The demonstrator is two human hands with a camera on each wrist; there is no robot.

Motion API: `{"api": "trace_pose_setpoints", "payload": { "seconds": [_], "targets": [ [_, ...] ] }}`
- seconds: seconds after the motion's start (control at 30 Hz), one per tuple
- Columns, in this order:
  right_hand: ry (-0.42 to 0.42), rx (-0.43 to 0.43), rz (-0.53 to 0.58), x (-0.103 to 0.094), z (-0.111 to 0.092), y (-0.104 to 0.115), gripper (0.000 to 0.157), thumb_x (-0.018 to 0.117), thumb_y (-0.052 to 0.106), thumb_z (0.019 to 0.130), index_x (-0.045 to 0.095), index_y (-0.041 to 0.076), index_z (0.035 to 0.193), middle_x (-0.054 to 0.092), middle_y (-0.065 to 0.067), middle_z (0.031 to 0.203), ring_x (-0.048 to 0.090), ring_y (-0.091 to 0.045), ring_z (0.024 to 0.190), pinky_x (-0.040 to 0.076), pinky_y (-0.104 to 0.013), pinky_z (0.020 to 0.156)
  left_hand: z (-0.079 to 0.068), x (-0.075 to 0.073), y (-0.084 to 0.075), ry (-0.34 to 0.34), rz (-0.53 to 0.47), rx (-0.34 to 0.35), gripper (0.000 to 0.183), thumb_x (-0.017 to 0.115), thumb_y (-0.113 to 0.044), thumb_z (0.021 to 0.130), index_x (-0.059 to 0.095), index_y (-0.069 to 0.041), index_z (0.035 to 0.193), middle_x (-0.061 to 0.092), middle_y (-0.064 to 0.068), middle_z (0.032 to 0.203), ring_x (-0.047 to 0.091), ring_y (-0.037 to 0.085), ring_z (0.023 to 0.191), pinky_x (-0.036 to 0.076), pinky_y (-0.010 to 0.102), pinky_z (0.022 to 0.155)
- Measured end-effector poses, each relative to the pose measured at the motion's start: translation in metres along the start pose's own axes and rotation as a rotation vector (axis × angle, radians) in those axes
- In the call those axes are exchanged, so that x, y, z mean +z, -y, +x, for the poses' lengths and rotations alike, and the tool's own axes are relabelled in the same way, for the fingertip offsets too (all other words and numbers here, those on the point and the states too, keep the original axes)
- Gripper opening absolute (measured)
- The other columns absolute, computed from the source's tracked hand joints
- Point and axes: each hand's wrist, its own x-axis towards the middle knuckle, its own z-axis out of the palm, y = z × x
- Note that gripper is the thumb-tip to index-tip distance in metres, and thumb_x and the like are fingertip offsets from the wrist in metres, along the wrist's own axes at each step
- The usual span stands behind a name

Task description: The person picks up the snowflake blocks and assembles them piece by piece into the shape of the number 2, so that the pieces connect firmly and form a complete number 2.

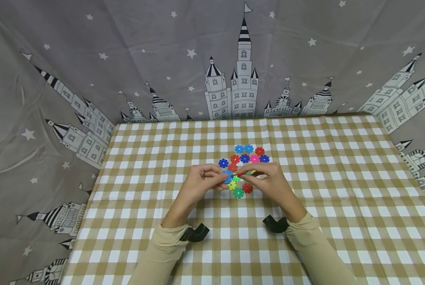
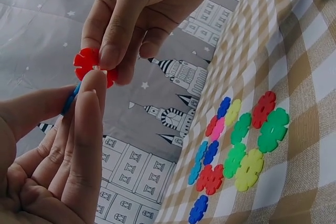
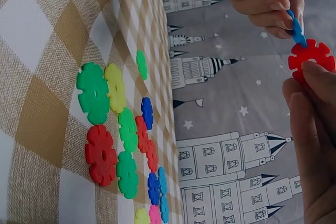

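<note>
My left hand [image 1: 202, 179] pinches a light blue notched plastic disc [image 1: 228, 176] between thumb and fingers. A red notched disc [image 3: 313, 56] is pinched by my right hand [image 1: 271, 176]. Both discs are held up above the table between the hands, roughly crosswise to each other. In the right wrist view the blue disc's lower edge meets the red disc's notched rim. The left wrist view shows the blue disc nearly edge-on, with my left fingertip covering part of the red disc.
Several similar discs lie flat below the hands, among them a green disc [image 2: 273, 129], a yellow disc [image 2: 249, 169], a pink disc [image 1: 254, 158] and a dark blue disc [image 1: 223, 162]. A checked cloth [image 1: 145, 158] covers the table. Behind hangs a grey castle-print curtain [image 1: 145, 35].
</note>
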Motion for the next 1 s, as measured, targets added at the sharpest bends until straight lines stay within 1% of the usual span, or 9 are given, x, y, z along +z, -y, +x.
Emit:
{"api": "trace_pose_setpoints", "payload": {
  "seconds": [0.1, 0.27, 0.4, 0.63, 0.7, 0.8, 0.87, 0.93, 1.0],
  "targets": [
    [-0.008, -0.034, -0.002, 0.002, 0.0, -0.002, 0.018, 0.08, -0.005, 0.085, 0.08, 0.005, 0.1, 0.081, -0.008, 0.097, 0.078, -0.022, 0.086, 0.064, -0.024, 0.074, 0.0, -0.001, 0.0, 0.021, 0.003, 0.01, 0.017, 0.072, -0.011, 0.097, 0.07, 0.007, 0.099, 0.074, 0.035, 0.098, 0.078, 0.019, 0.073, 0.066, 0.037, 0.075],
    [-0.029, -0.076, 0.0, 0.007, 0.0, -0.005, 0.018, 0.081, -0.004, 0.084, 0.081, 0.005, 0.099, 0.081, -0.009, 0.097, 0.079, -0.022, 0.087, 0.065, -0.03, 0.076, 0.0, -0.003, -0.002, 0.032, 0.0, 0.014, 0.016, 0.071, -0.009, 0.097, 0.07, 0.007, 0.099, 0.077, 0.025, 0.09, 0.078, 0.019, 0.072, 0.066, 0.037, 0.074],
    [-0.058, -0.045, 0.006, 0.009, 0.0, -0.006, 0.018, 0.081, -0.004, 0.084, 0.081, 0.005, 0.099, 0.081, -0.008, 0.097, 0.079, -0.021, 0.089, 0.065, -0.029, 0.078, 0.001, -0.002, -0.003, 0.022, -0.002, 0.018, 0.019, 0.072, -0.011, 0.097, 0.071, 0.008, 0.102, 0.078, 0.024, 0.092, 0.078, 0.017, 0.073, 0.066, 0.034, 0.074],
    [-0.097, -0.028, -0.019, 0.012, 0.0, -0.006, 0.02, 0.082, -0.005, 0.083, 0.081, 0.002, 0.101, 0.081, -0.009, 0.097, 0.079, -0.023, 0.089, 0.065, -0.033, 0.078, 0.003, -0.006, 0.001, 0.013, -0.047, -0.031, 0.023, 0.066, -0.007, 0.101, 0.07, 0.01, 0.114, 0.079, 0.02, 0.096, 0.079, 0.015, 0.08, 0.066, 0.033, 0.079],
    [-0.102, -0.018, -0.023, 0.011, 0.0, -0.006, 0.022, 0.082, -0.004, 0.083, 0.08, 0.002, 0.104, 0.081, -0.01, 0.099, 0.079, -0.023, 0.089, 0.065, -0.03, 0.076, 0.002, -0.007, 0.001, 0.007, -0.045, -0.041, 0.024, 0.066, -0.007, 0.1, 0.069, 0.011, 0.115, 0.079, 0.019, 0.096, 0.079, 0.015, 0.08, 0.066, 0.033, 0.08],
    [-0.074, 0.06, -0.018, 0.006, 0.0, -0.011, 0.03, 0.082, -0.001, 0.085, 0.077, 0.001, 0.114, 0.079, -0.014, 0.109, 0.079, -0.024, 0.088, 0.065, -0.027, 0.075, 0.003, -0.009, 0.002, -0.019, -0.037, -0.045, 0.026, 0.066, -0.006, 0.099, 0.068, 0.013, 0.118, 0.079, 0.02, 0.098, 0.078, 0.013, 0.079, 0.065, 0.033, 0.08],
    [-0.014, 0.176, -0.022, 0.001, 0.0, -0.017, 0.032, 0.082, 0.002, 0.086, 0.075, 0.001, 0.118, 0.078, -0.015, 0.109, 0.078, -0.023, 0.086, 0.064, -0.023, 0.074, 0.003, -0.01, 0.002, -0.036, -0.037, -0.043, 0.028, 0.066, -0.005, 0.099, 0.067, 0.014, 0.119, 0.079, 0.021, 0.098, 0.078, 0.012, 0.079, 0.065, 0.032, 0.08],
    [0.101, 0.317, -0.053, -0.004, -0.002, -0.023, 0.03, 0.083, 0.006, 0.086, 0.075, 0.002, 0.115, 0.078, -0.013, 0.103, 0.075, -0.02, 0.08, 0.062, -0.023, 0.071, 0.003, -0.011, 0.002, -0.045, -0.043, -0.038, 0.029, 0.066, -0.005, 0.099, 0.066, 0.015, 0.12, 0.079, 0.021, 0.098, 0.078, 0.011, 0.078, 0.065, 0.031, 0.079],
    [0.242, 0.418, -0.102, -0.007, -0.006, -0.031, 0.024, 0.084, 0.01, 0.086, 0.077, 0.003, 0.108, 0.076, -0.008, 0.092, 0.068, -0.014, 0.076, 0.058, -0.022, 0.069, 0.002, -0.011, 0.003, -0.046, -0.052, -0.032, 0.028, 0.067, -0.004, 0.099, 0.065, 0.016, 0.119, 0.079, 0.019, 0.096, 0.078, 0.011, 0.078, 0.065, 0.029, 0.078]
  ]
}}
